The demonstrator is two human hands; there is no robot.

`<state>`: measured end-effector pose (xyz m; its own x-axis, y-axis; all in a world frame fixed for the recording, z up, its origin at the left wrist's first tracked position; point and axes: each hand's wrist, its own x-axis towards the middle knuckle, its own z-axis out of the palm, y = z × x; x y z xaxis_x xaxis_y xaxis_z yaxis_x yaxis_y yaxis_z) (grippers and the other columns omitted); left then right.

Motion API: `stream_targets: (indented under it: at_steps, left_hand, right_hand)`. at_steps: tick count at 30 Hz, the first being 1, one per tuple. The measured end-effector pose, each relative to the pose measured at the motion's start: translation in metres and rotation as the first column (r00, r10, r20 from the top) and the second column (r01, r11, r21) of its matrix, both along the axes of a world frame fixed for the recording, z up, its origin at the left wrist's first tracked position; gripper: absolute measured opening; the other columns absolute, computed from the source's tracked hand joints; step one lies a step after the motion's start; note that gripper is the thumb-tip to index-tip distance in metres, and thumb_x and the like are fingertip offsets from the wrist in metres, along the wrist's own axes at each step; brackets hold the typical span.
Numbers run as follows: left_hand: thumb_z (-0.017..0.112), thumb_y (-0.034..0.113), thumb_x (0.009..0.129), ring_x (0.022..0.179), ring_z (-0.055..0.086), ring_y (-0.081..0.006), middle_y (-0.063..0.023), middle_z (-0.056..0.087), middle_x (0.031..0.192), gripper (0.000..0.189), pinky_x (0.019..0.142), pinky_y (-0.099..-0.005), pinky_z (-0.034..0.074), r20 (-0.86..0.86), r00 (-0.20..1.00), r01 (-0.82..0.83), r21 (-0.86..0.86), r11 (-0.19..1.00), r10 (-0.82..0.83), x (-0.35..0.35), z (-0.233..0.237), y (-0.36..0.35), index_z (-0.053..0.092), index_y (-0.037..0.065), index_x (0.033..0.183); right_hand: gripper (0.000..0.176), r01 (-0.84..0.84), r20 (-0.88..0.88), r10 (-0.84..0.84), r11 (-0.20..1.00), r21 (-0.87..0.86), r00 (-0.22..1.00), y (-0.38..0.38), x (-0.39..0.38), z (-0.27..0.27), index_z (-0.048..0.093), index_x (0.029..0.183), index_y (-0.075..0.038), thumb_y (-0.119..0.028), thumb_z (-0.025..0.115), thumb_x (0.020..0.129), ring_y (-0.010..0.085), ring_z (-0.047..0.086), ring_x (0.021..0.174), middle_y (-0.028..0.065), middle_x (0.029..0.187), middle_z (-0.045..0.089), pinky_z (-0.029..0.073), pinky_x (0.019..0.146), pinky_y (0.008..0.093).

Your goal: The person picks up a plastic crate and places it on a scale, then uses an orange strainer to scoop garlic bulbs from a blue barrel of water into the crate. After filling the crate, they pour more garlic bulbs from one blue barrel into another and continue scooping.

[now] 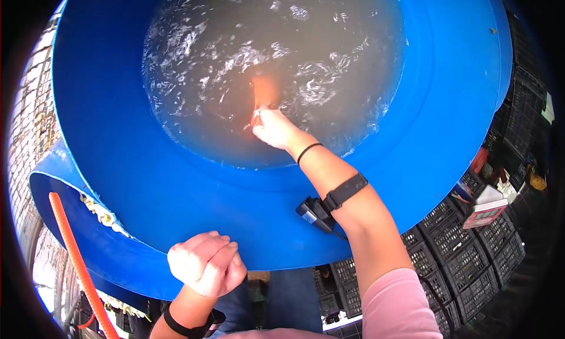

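A large blue tub (194, 204) holds murky, rippling water (223, 98). My right hand (273, 128) is at the water's surface near the tub's near side, its fingers closed round an orange object (265, 92) that lies mostly under the water; its full shape is blurred. A black strap with a small device (318, 214) sits on my right forearm. Curled into a fist, my left hand (207, 264) is over the tub's near rim, and no object shows in it. A black band circles my left wrist.
At the lower left, an orange hose (76, 256) rises beside a second blue container (53, 204). Black crates (459, 245) stand at the lower right, with a white and red box (486, 208) on them. Woven matting (35, 98) lines the left side.
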<state>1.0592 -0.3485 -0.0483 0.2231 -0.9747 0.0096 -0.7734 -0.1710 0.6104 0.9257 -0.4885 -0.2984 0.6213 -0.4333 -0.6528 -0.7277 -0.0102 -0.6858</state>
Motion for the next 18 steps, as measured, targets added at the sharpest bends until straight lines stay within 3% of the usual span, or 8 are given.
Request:
stream_targets:
  at_steps: [1,4,5,6,10,12,15,18]
  left_hand:
    - [0.062,0.005,0.063,0.066,0.06,-0.018,0.0004,0.059,0.075,0.018,0.06,-0.0281,0.042,0.005,1.0,-0.009,-0.013,1.0,0.009,0.0,-0.001,0.0,0.059,0.013,0.079]
    - [0.06,0.002,0.067,0.069,0.057,-0.0224,-0.0046,0.059,0.077,0.012,0.064,-0.0316,0.046,-0.006,1.0,0.0,-0.01,1.0,0.0,-0.001,0.001,-0.001,0.059,0.009,0.077]
    - [0.06,0.002,0.067,0.069,0.057,-0.0224,-0.0046,0.059,0.077,0.012,0.064,-0.0316,0.046,0.004,1.0,0.006,-0.013,1.0,-0.006,-0.002,0.001,0.0,0.059,0.009,0.077]
    - [0.06,0.002,0.066,0.07,0.058,-0.0224,-0.0045,0.059,0.077,0.012,0.064,-0.0317,0.046,0.007,1.0,0.009,-0.011,1.0,-0.009,-0.002,0.001,0.0,0.059,0.009,0.077]
    - [0.061,0.001,0.065,0.07,0.059,-0.0227,-0.0041,0.06,0.077,0.014,0.065,-0.032,0.046,0.015,1.0,0.024,0.003,1.0,-0.024,-0.002,0.002,-0.003,0.059,0.008,0.077]
    - [0.061,0.001,0.065,0.07,0.059,-0.0228,-0.0042,0.06,0.077,0.014,0.066,-0.0322,0.046,0.026,0.999,0.032,0.011,0.999,-0.032,-0.002,0.003,-0.004,0.059,0.008,0.077]
    - [0.061,0.003,0.067,0.07,0.059,-0.0231,-0.0043,0.06,0.077,0.012,0.066,-0.0326,0.045,0.035,0.998,0.042,0.028,0.999,-0.043,-0.002,0.004,-0.005,0.059,0.008,0.077]
    - [0.062,0.006,0.066,0.07,0.059,-0.0213,-0.0026,0.06,0.077,0.011,0.065,-0.0311,0.045,0.055,0.998,0.039,0.026,0.999,-0.04,-0.003,0.001,-0.002,0.06,0.01,0.076]
  right_hand:
    - [0.04,0.067,-0.055,-0.054,0.96,0.271,0.997,-0.006,0.007,0.012,0.039,0.113,0.005,-0.009,0.051,0.078,0.022,0.06,0.06,0.0152,0.074,0.06,0.048,0.054,0.0331]
    - [0.037,0.133,-0.029,-0.133,0.901,0.412,0.991,-0.021,0.021,0.049,0.039,0.113,0.002,-0.01,0.05,0.08,0.0143,0.055,0.058,0.0104,0.072,0.057,0.045,0.049,0.0281]
    - [0.051,0.174,-0.001,-0.194,0.878,0.446,0.981,-0.023,0.022,0.052,0.035,0.128,-0.001,-0.009,0.049,0.08,0.0134,0.053,0.058,0.0092,0.071,0.057,0.044,0.049,0.0271]
    - [0.051,0.172,0.011,-0.198,0.879,0.444,0.98,-0.027,0.024,0.057,0.035,0.128,-0.001,-0.009,0.049,0.08,0.0134,0.053,0.058,0.0092,0.071,0.057,0.044,0.049,0.0271]
    - [0.078,0.243,0.104,-0.332,0.837,0.49,0.937,-0.048,0.028,0.062,0.007,0.147,-0.015,-0.007,0.05,0.082,0.0102,0.048,0.057,0.0046,0.071,0.054,0.043,0.049,0.0246]
    - [0.079,0.241,0.241,-0.282,0.953,0.186,0.929,-0.058,0.031,0.049,0.01,0.147,-0.017,-0.008,0.052,0.081,0.0122,0.053,0.061,0.0075,0.075,0.058,0.046,0.056,0.026]
    - [0.08,0.204,0.053,-0.198,0.96,-0.19,0.979,-0.108,0.03,0.064,0.009,0.146,-0.019,-0.009,0.05,0.078,0.0294,0.064,0.078,0.0264,0.091,0.061,0.049,0.074,0.0316]
    - [0.073,-0.061,-0.182,-0.085,0.735,-0.676,0.98,-0.168,0.014,0.068,0.009,0.145,-0.026,-0.014,0.047,0.084,0.0392,0.062,0.083,0.0222,0.094,0.062,0.049,0.073,0.0472]
